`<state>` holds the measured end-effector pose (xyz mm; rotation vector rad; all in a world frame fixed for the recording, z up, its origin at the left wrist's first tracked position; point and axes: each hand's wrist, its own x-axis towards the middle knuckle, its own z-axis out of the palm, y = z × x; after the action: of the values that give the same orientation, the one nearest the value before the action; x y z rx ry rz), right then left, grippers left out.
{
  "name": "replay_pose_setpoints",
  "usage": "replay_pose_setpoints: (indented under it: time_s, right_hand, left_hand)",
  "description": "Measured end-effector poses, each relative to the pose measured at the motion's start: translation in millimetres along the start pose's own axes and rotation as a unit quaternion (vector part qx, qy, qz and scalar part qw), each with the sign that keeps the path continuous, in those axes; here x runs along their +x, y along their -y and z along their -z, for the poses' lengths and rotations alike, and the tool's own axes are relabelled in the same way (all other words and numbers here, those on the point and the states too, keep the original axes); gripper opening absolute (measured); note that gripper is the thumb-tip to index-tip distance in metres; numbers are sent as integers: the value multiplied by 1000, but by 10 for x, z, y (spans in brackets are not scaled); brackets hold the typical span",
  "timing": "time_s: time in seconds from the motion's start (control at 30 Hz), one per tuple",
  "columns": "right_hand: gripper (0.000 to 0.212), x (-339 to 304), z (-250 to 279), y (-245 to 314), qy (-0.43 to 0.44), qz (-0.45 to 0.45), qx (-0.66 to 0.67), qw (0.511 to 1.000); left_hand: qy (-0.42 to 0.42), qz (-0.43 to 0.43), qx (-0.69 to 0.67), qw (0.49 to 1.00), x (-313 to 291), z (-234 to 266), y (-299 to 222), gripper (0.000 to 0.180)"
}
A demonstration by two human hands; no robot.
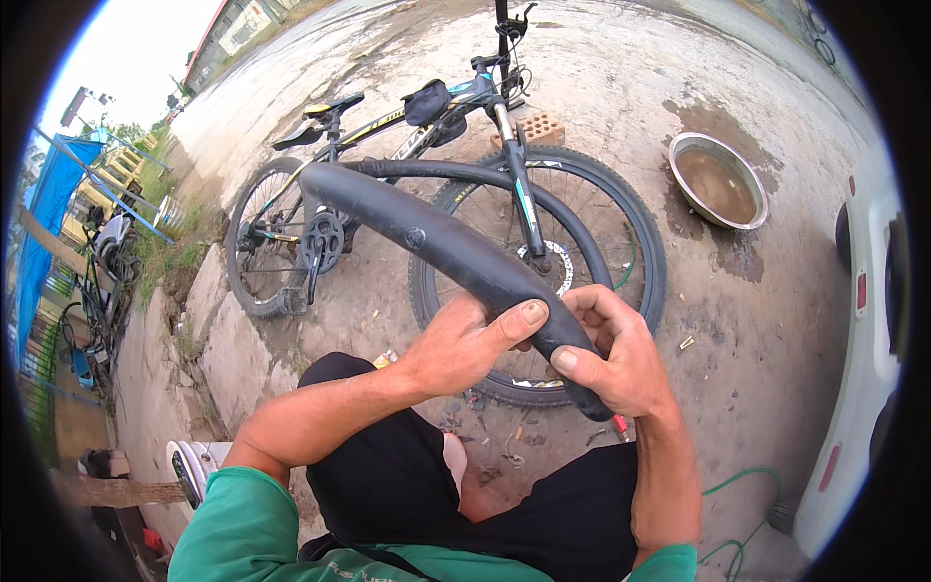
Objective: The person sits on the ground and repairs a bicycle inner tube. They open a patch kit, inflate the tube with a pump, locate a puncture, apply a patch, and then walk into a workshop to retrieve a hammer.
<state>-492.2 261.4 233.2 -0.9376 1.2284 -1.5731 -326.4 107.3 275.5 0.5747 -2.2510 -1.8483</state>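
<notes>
**Both Our Hands Are Gripping a Black Inner Tube**

We are seeing one metal basin [759, 209] on the ground to our right; it is holding murky brown water [716, 184], and wet patches are darkening the ground around it; a black bag [427, 103] is sitting on the frame of the bicycle [322, 242], hiding its contents from us.

We are noticing large lettering along the bicycle's frame; small pale lettering is also showing, partly folded, on our green shirt [233, 529]; a little round mark is standing out on the inner tube [388, 215], too small for us to make out.

We are counting one bicycle with two wheels, one perforated brick [543, 128] beyond the front wheel [652, 233], and one white vehicle [858, 388] at the right edge, bearing two red reflectors; the plump tube is stretching in front of us, above the ground and across our view of the bicycle; our left hand [467, 341] is gripping it, thumb on top; our right hand [628, 367] is gripping it just beside, nearer its lower bend.
</notes>
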Motion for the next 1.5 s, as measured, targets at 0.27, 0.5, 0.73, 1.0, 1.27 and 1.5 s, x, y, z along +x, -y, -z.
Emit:
replay_pose_setpoints:
  time_s: [0.27,0.5,0.73,1.0,1.27,1.5]
  right_hand:
    - [20,-55,-140,-36,-162,110,-133,972]
    - [20,-70,-161,28,-141,96,-94,981]
    - [18,-97,-216,-33,-58,-9,234,971]
    - [19,-31,-302,-21,12,-29,356,934]
    - [21,-10,-130,-123,2,19,104,994]
    - [34,-21,-153,-93,-29,76,-25,996]
  left_hand:
    - [37,35,32,998,16,-53,-13,53]
    - [90,74,-61,991,-35,-50,-10,35]
    - [127,70,-205,968,-45,-24,63,37]
    - [175,19,-247,953,-9,109,104,34]
    - [68,-20,-30,997,-64,110,98,66]
    - [72,-126,-220,965,130,-101,245,79]
